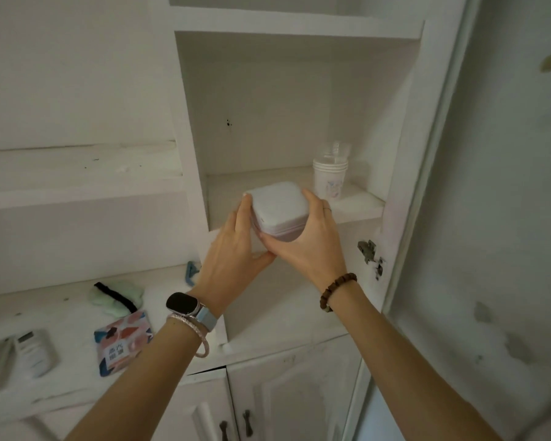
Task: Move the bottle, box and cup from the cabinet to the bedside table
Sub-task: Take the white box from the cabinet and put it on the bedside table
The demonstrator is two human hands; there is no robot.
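A small pale square box [279, 208] with rounded corners is held at the front edge of the white cabinet shelf [360, 206]. My left hand [233, 249] grips its left side, and my right hand [309, 240] wraps its right side and underside. Behind and to the right, a stack of white paper cups [330, 179] stands on the same shelf with clear plastic cups nested on top. No bottle is in view.
The cabinet door [490, 218] hangs open on the right. On the lower counter [61, 319] at left lie two remote controls [34, 351], a patterned pouch [124, 342], a green cloth [115, 297] and a blue clip [192, 272]. Closed cupboard doors [287, 399] sit below.
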